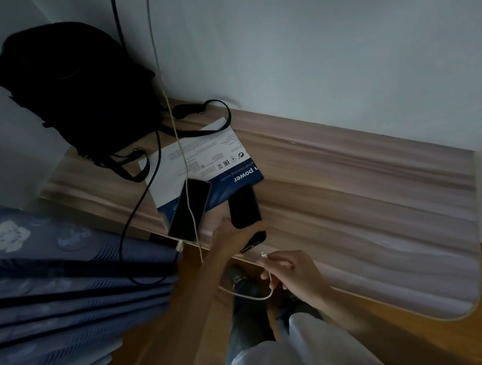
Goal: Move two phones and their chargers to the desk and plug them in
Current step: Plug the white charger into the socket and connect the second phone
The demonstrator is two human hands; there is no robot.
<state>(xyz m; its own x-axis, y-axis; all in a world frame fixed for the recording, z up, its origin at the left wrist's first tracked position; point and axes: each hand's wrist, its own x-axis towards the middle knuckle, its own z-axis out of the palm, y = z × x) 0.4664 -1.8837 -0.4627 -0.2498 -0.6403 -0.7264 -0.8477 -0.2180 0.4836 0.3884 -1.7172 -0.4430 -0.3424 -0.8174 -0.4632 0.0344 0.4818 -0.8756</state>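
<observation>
**Second phone: plug lined up, not yet in**

Nearest me, my right hand (293, 268) pinches the small white plug (264, 255) of the pale braided charging cable (183, 158), fingers narrow around it, tip pointing to 10 o'clock. Just beyond, my left hand (230, 237) grips the lower end of the black slab phone (244, 207), fingers wrapped on it at the near edge of the pale wood-grain desk (368, 199).

The other dark glass phone (190, 209) lies at 9 o'clock of it, on a white-and-blue printed leaflet (202, 159), overhanging the desk edge; a plug seems seated at its near end, though I cannot tell for certain.

Risks: dim light, port hidden, so I may miss the port. Cable slack loops below; a tug could drag the overhanging phone off.
</observation>
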